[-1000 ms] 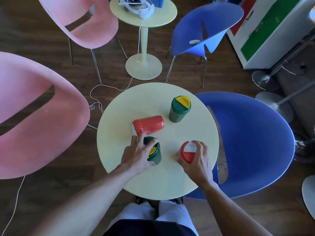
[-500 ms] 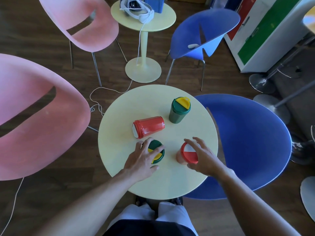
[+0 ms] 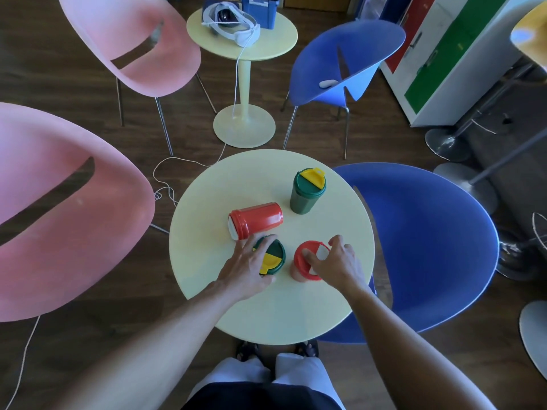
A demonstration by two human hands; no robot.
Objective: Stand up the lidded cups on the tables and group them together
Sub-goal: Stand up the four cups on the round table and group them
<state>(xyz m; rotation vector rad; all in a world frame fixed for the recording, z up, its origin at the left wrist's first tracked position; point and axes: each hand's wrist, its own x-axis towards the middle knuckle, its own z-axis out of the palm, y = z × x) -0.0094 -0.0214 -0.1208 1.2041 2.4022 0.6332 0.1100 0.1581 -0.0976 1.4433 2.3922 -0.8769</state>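
Head view: round yellow table (image 3: 225, 202) below you, pink chair (image 3: 44, 208) to its left, blue chair (image 3: 429, 232) to its right. Four cups on the table. Far green cup (image 3: 306, 192) upright, well apart from the rest. Red cup (image 3: 256, 220) lies on its side, lid to the left. Your left hand (image 3: 245, 269) grips the near green cup (image 3: 272, 257), upright, fingers curled round its lid. Your right hand (image 3: 336, 266) holds the pale cup (image 3: 305, 263), upright, fingertips clasped on its red lid. The two held cups stand just beside each other.
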